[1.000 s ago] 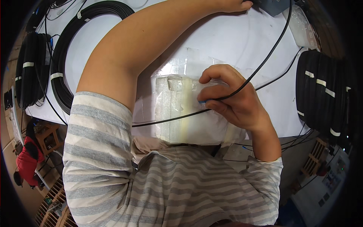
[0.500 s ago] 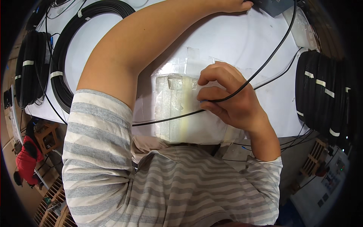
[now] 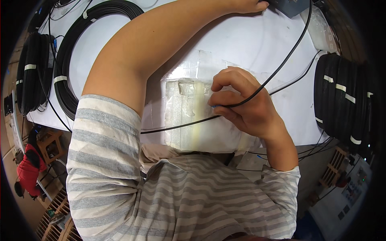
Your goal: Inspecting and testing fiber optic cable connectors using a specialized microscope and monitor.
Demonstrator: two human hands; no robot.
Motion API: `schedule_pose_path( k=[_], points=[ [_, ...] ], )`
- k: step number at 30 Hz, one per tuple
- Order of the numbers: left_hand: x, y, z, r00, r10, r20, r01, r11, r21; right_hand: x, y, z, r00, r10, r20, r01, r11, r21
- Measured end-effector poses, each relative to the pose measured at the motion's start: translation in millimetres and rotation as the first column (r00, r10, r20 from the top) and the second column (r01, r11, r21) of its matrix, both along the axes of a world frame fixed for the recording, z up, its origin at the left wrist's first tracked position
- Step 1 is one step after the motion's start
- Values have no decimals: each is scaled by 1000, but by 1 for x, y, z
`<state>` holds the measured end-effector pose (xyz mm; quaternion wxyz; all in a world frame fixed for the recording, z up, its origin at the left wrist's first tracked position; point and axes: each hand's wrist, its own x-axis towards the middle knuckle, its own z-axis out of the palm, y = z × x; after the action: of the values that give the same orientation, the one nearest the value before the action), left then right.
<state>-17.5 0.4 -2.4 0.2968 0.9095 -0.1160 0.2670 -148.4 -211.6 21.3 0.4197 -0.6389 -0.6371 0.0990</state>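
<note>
right hand (image 3: 247, 106) fingers (image 3: 225, 98) pinching black cable (image 3: 277, 70) | cable runs lower-left to upper-right | left hand (image 3: 247, 5) fingers unclear

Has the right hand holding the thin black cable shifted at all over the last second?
No. The right hand stays pinching the thin black cable beside the clear taped plastic patch on the white table.

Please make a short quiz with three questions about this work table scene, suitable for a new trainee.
1. True or false: the right hand pinches a thin black cable in its fingers.
2. Where does the left hand rest? A) on its lap B) at the far edge of the white table, by a grey box C) on the coil
3. What lies at the table's left side?

Key:
1. True
2. B
3. A big coil of black cable, bound with white tape bands.
</note>
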Motion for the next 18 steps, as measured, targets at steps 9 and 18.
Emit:
schedule_pose_path(
  k=[9, 18],
  points=[
    [2, 3, -9, 999, -2, 46, 2, 1000, 5, 1, 0, -1, 999, 23, -31, -24, 1000, -8],
    [3, 3, -3, 1000, 6, -1, -6, 1000, 11, 2, 0, 0, 998, -15, -66, 14, 1000, -10]
  ],
)
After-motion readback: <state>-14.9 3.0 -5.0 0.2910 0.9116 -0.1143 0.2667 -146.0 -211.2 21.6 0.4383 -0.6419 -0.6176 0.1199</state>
